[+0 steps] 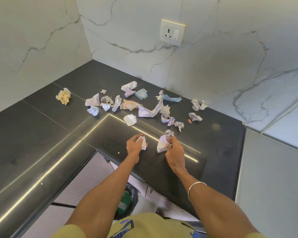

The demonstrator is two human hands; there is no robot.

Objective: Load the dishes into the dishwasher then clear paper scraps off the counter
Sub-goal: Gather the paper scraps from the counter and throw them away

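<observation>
Several crumpled paper scraps lie scattered over the dark corner counter, mostly white, with a yellowish wad at the left and blue pieces near the back wall. My left hand is closed around a small white scrap near the counter's front edge. My right hand grips a larger crumpled white paper, just to the right of the left hand. A white scrap lies just beyond both hands.
Marble-patterned walls meet behind the counter, with a socket on the back wall. Below the counter edge stands a dark bin with a liner, between my arms. A pale panel borders the counter on the right.
</observation>
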